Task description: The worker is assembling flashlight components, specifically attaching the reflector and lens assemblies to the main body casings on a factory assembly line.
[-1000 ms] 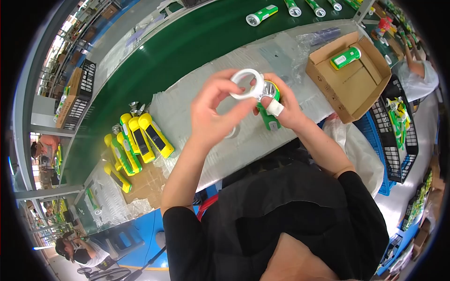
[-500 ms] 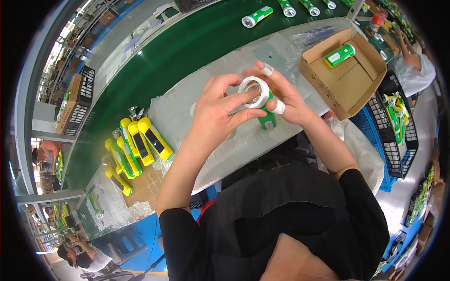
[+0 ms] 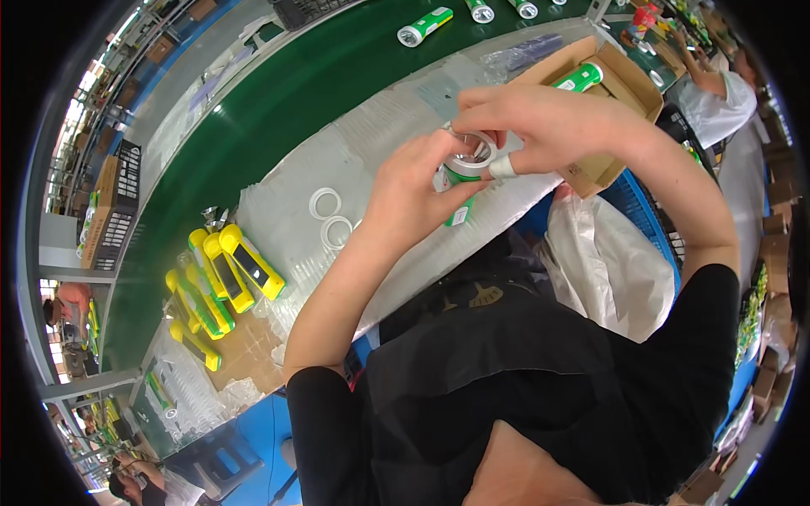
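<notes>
Between my hands a green flashlight stands with its head up, a white ring round its shiny reflector. My left hand closes on the head from the left, thumb at its near side and fingertips at the rim. From the right, my right hand, with white tape on its fingers, curls over the top and grips the same rim. Part of the body is hidden by my fingers. Left of my left hand, two loose white rings lie on the plastic-covered work surface.
Several yellow-and-green flashlights lie on cardboard at the left. A cardboard box holding a green flashlight stands at the right. More flashlights lie on the green belt. Other people work at both sides.
My right hand has swung up and over the flashlight's head, its arm now covering part of the box. My left fingers have shifted to the rim's side. The view has shifted, and loose rings show.
</notes>
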Demonstrator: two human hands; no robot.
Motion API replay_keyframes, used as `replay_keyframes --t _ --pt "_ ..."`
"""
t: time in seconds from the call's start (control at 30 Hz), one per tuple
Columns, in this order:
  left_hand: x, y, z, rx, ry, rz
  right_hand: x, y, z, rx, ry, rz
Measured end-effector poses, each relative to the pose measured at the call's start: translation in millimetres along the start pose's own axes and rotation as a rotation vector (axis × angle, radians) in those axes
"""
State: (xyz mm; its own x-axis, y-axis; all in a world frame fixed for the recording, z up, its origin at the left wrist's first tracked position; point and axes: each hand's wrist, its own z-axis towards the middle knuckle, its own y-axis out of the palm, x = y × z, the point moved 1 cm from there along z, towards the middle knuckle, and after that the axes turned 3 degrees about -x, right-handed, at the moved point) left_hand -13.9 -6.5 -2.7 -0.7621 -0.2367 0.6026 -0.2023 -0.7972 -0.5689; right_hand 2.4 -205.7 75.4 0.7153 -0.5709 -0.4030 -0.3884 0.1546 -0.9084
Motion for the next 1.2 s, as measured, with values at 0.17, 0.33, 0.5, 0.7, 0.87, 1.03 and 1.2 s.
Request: replay_keyframes --t 0.17,0.33,0.5,0.7,0.87,1.03,1.2 --pt "-5 1 -1 0.008 -0.043 -0.036 -5 -2 11 0.01 0.003 -0.044" --pt "-7 5 1 0.018 -0.053 0.024 -21 0 21 -0.043 0.487 -0.176" --pt "-9 7 6 0.058 -0.02 -0.084 4 9 10 0.411 -0.106 -0.068" --pt "-10 4 1 -0.012 -0.057 0.017 -12 11 16 0.066 0.457 -0.2" --pt "-19 6 1 0.08 0.106 0.02 -1 16 1 0.247 -0.026 0.061" --pt "10 -20 -5 0.148 0.0 -0.282 -28 -6 -14 0.288 -0.005 0.116" --pt "35 -31 -7 -0.759 -0.592 -1.155 -39 -13 -29 0.162 -0.188 -0.196"
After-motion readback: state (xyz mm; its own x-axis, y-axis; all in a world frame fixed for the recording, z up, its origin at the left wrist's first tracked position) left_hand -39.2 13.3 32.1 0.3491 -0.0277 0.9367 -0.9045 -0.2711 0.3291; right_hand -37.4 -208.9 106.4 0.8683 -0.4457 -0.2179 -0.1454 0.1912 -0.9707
